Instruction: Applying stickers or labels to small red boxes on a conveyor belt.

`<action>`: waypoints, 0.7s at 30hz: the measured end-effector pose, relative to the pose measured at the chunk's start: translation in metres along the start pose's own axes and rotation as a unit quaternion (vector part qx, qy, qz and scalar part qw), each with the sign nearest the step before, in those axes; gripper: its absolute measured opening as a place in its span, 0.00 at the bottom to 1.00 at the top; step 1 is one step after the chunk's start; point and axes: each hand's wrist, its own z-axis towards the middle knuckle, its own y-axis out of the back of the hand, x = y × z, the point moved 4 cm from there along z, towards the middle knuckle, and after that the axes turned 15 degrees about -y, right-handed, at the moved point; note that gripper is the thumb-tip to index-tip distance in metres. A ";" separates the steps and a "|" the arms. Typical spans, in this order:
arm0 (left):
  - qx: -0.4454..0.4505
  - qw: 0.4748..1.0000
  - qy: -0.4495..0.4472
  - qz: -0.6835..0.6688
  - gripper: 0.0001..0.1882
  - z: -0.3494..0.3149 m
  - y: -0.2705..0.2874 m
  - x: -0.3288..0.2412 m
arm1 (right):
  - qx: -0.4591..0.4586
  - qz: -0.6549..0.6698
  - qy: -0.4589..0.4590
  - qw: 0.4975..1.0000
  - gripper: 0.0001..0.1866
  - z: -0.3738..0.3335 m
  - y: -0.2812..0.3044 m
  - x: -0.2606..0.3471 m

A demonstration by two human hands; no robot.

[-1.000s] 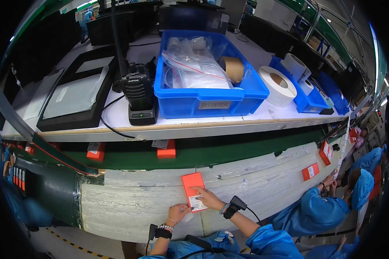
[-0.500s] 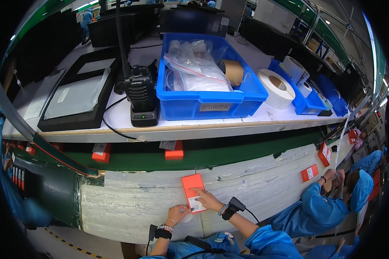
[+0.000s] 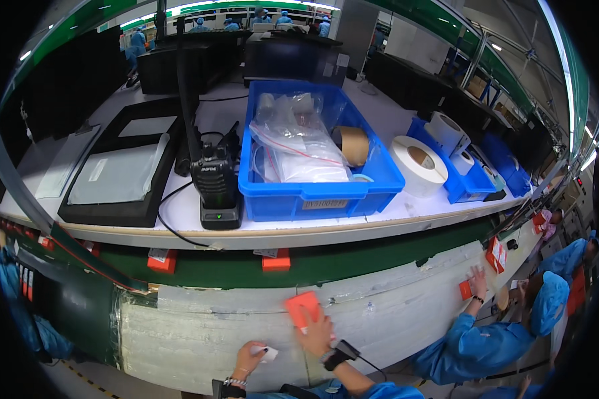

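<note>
A small red-orange box (image 3: 301, 303), a little blurred, lies on the pale, plastic-covered bench in front of me. Over its near part rests my right hand (image 3: 317, 331), fingers curled round the box and hiding its white label. Lower and to the left, clear of the box, my left hand (image 3: 249, 358) pinches a small white slip of paper (image 3: 269, 354) between thumb and fingers. Each of my wrists carries a black strap.
Beyond the bench, a green conveyor (image 3: 213, 265) carries more red boxes (image 3: 275, 260). Above it, a shelf holds a blue bin (image 3: 293, 205), a walkie-talkie (image 3: 218, 183) and label rolls (image 3: 416, 169). At the right, a co-worker's hand (image 3: 476, 282) touches another red box (image 3: 465, 290).
My left hand has come away from the box, down and left, with the white slip. My right hand has moved over the box's top. The co-worker's hand has reached onto a box.
</note>
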 end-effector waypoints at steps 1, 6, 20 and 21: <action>-0.031 0.999 0.022 0.011 0.10 -0.004 0.014 -0.003 | -0.022 -0.043 -0.005 0.999 0.40 0.007 0.004 -0.024; -0.125 0.990 0.062 0.026 0.10 -0.040 0.062 0.021 | -0.110 -0.187 -0.184 0.959 0.40 0.067 0.043 -0.142; -0.249 0.962 0.092 -0.067 0.12 -0.064 0.054 0.065 | -0.044 -0.035 -0.154 0.986 0.36 0.194 -0.045 0.097; -0.251 0.961 0.091 -0.065 0.12 -0.063 0.055 0.066 | -0.044 -0.033 -0.152 0.987 0.36 0.194 -0.044 0.091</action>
